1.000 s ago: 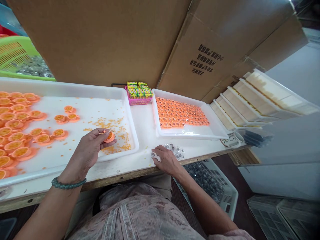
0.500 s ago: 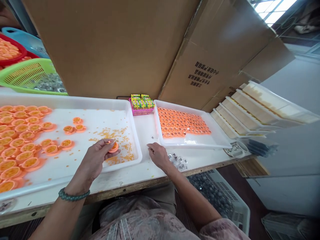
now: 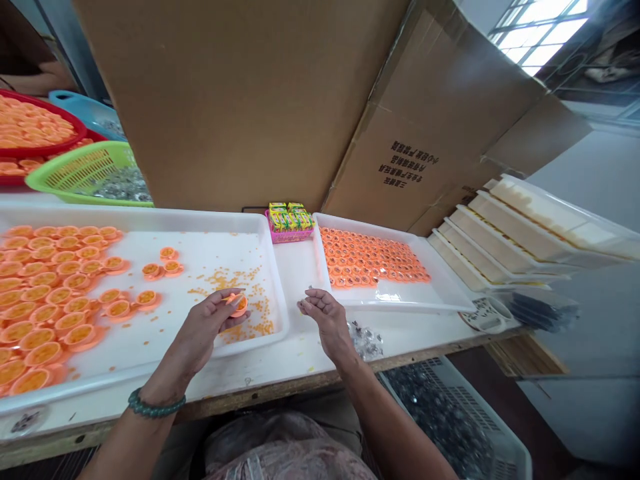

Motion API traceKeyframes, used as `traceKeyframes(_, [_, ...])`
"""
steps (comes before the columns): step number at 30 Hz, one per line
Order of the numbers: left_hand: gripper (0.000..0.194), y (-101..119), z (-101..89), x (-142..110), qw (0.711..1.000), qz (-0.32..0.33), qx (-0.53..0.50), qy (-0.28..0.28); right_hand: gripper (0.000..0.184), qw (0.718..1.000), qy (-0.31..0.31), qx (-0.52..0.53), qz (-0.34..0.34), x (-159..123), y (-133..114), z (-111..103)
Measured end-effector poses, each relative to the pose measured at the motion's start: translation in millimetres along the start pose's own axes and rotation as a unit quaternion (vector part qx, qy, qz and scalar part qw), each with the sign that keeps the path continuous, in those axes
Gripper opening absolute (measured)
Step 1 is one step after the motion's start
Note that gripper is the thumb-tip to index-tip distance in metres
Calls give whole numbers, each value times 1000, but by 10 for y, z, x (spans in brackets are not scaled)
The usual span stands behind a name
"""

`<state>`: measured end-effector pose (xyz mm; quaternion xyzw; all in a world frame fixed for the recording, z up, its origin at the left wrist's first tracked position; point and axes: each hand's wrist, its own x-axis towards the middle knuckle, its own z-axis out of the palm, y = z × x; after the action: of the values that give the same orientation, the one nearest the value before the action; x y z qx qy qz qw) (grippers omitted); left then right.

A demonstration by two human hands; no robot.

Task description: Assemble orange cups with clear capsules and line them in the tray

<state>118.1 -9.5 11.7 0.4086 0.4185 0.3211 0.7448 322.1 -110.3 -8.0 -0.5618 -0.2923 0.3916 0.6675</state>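
Note:
My left hand (image 3: 213,323) is closed on a small round orange plastic cup (image 3: 241,306) with yellow-orange bits inside, held over the right end of a large white tray (image 3: 278,293). My right hand (image 3: 327,325) is over the white table between two trays, fingers pinched together; a small thing at the fingertips is too small to name. Beside that wrist lies a little pile of clear plastic pieces (image 3: 366,340). Many filled orange cups (image 3: 60,297) stand in the left part of the large tray, and loose orange bits (image 3: 227,275) are scattered near my left hand.
A second white tray (image 3: 450,297) holds rows of orange pieces. Between the trays sits a pink basket (image 3: 293,236) of yellow-green packets. Stacked white trays (image 3: 505,250) stand right. Cardboard (image 3: 240,100) rises behind. A green basket (image 3: 75,177) is back left; a crate (image 3: 480,413) lies below the table.
My right hand has turned and its fingertips have drawn together, slightly raised. My left hand still holds the orange cup. The whole view has shifted a little.

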Motion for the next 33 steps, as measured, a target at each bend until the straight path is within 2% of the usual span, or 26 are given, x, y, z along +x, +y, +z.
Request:
traceKeyframes(5, [44,1,17,-27,1000,22,-12,-11,21,997,-77,14,-1,50,-203,258])
traceKeyframes(10, [42,-29,-13,-24,999,42,-16,-19,33,988,-142,55,23,95,-222,503])
traceKeyframes(12, [41,-35,-26,-18,999,43,-16,-22,32,986,-159,50,30,96,-215,569])
traceKeyframes(19, [41,-44,-40,-11,999,45,-17,-24,16,991,-137,0,-3,104,-161,660])
traceKeyframes(22, [44,-58,-46,-6,998,51,-1,-27,17,992,-125,13,-13,113,-128,673])
traceKeyframes(26, [47,-68,-54,1,997,62,29,-28,28,989,-145,21,-7,120,-110,698])
traceKeyframes(30, [47,-58,-49,-4,996,62,45,-36,20,987,-160,27,18,115,-108,714])
traceKeyframes(33, [48,-53,-39,-6,996,61,57,-28,24,986,-155,50,36,102,-101,713])
